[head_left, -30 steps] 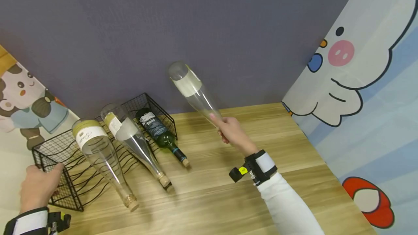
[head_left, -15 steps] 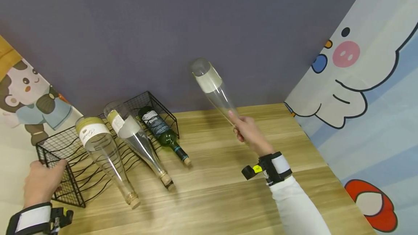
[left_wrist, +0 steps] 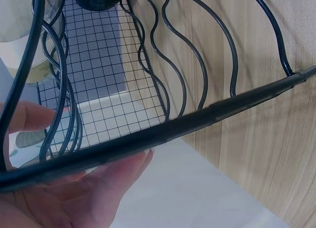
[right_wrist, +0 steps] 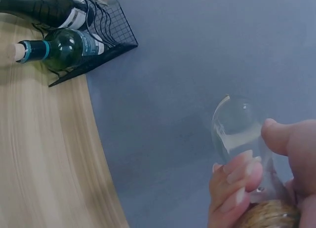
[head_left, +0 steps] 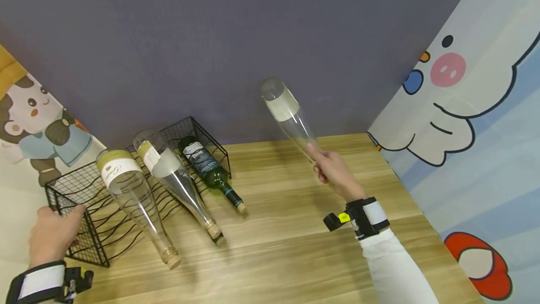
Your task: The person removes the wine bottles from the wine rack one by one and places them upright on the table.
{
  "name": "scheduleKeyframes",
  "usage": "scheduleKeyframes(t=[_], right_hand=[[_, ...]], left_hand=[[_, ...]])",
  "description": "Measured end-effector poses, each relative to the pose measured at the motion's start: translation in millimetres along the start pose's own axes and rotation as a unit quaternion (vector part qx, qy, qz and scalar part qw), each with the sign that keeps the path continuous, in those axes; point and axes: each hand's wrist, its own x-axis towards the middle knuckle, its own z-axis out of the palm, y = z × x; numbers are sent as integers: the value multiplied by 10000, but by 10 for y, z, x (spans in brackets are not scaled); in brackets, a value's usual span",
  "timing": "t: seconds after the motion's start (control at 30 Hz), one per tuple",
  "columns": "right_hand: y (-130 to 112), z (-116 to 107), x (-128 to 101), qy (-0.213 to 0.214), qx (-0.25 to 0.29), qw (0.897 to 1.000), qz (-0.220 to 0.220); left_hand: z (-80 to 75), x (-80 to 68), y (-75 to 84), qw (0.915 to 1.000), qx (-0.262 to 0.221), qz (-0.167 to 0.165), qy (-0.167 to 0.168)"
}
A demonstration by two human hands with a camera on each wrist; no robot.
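My right hand (head_left: pixel 337 172) grips a clear glass wine bottle (head_left: pixel 283 105) by its neck. The bottle is held above the table, tilted, its base pointing up and away toward the back wall; a wide pale label wraps it. In the right wrist view, thumb and fingers (right_wrist: pixel 237 181) curl round the neck just above a cork-coloured end (right_wrist: pixel 270 215). At the far left, my left hand (head_left: pixel 52 233) holds the end of a black wire wine rack (head_left: pixel 90 247). The left wrist view shows its fingers around the rack's thick rim bar (left_wrist: pixel 148 140), part of the palm hidden behind it.
Two clear corked bottles, one gold-labelled (head_left: pixel 122 172) and one beside it (head_left: pixel 166 165), lie in the rack with a green bottle (head_left: pixel 215 177). A darker bottle (right_wrist: pixel 39 11) lies there too. The wooden table (head_left: pixel 270 266) meets a grey wall (head_left: pixel 253 22) behind.
My right hand has carried the clear bottle to the right, away from the rack, slowing in the last half second. The left hand has stayed on the rack's end.
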Motion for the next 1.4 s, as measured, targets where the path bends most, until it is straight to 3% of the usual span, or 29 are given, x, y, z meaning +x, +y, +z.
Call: scheduleKeyframes(t=[0.5,0.97,1.4], right_hand=[[210,-260,-32,294,-121,9994,148],[368,-367,-31,316,-273,9983,396],[658,-448,-9,219,-199,9963,813]], left_hand=[[16,5,-2,9997,-16,120,193],[-1,-37,28,10000,-6,20,76],[3,3,27,9999,-70,-145,46]])
